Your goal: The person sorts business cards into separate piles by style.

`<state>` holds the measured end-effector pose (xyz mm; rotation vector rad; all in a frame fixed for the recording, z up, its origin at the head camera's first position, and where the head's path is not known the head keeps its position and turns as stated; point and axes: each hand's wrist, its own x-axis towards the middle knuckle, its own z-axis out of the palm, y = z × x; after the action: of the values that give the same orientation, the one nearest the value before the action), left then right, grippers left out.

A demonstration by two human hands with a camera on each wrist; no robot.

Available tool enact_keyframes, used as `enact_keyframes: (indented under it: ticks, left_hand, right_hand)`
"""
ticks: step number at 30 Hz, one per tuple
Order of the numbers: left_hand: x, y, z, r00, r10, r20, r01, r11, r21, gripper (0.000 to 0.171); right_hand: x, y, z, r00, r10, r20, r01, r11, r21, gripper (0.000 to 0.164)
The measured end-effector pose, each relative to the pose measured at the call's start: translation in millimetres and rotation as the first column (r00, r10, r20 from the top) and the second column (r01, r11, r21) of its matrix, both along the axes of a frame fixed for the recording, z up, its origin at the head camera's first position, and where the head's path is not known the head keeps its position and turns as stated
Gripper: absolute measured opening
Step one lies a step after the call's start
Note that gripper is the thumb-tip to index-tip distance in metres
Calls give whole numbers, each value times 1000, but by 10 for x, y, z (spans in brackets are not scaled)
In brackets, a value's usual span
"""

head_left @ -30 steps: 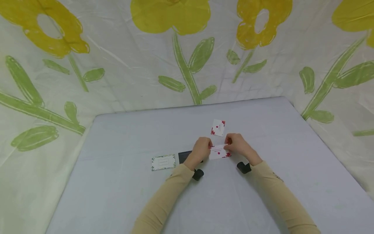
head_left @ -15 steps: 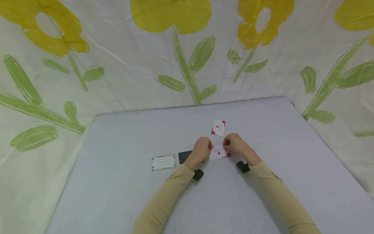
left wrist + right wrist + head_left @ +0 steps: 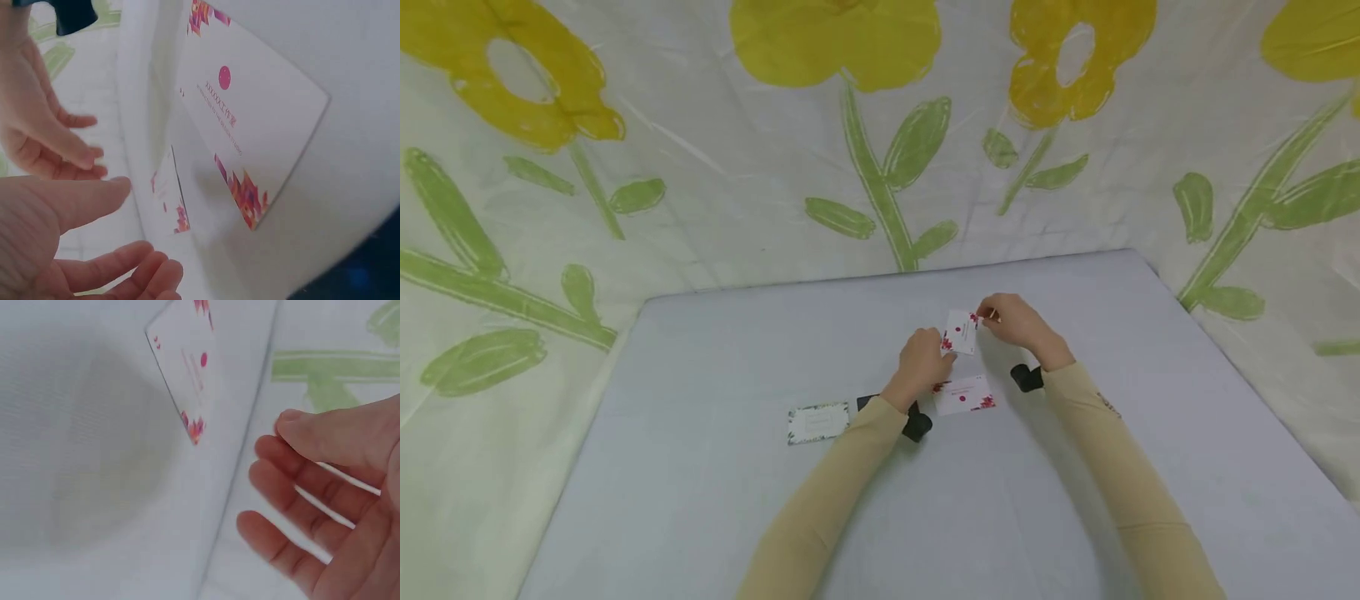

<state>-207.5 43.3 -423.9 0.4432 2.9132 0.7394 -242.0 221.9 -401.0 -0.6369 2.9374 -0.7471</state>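
Two white cards with red patterned corners lie on the table in the head view. The nearer card lies crosswise, just right of the left wrist, and looks large in the left wrist view. Beyond it, the farther card is turned lengthwise between both hands. My left hand is at its lower left corner; in the left wrist view the thumb and loosely bent fingers stand apart with nothing between them. My right hand hovers by its upper right corner, fingers relaxed and holding nothing in the right wrist view.
A dark card lies partly hidden under the left forearm. Left of it is a white card with a green leafy border. The pale table meets a flower-painted curtain at its far edge.
Both hands have let go of the nearer card, which stays on the table. They have moved away from the body to the farther card, the right hand going farther.
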Motion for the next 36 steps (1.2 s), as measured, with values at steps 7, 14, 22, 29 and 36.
enact_keyframes:
  ticks: [7,14,22,29,36]
  left_hand:
    - [-86,154,-2,996,64,56,-61,996,-60,41]
    - [-105,307,-58,990,142,5,-139,978,-154,63]
    - [-139,377,-133,975,216,-42,-219,934,-282,66]
    - [-171,334,-122,980,198,7,-188,940,-284,59]
    - [-200,218,-83,974,209,94,-188,963,-193,59]
  right_hand:
    - [-243,-183,-59,990,124,66,-131,984,118,36]
    - [-316,-320,-155,979,148,140,-176,960,219,58]
    - [-310,-328,-213,970,206,126,-227,955,191,50]
    - [-746,-6,-891,956,293,33,-294,954,59,55]
    - [-292,-191,-332,981,183,66,-179,982,-60,52]
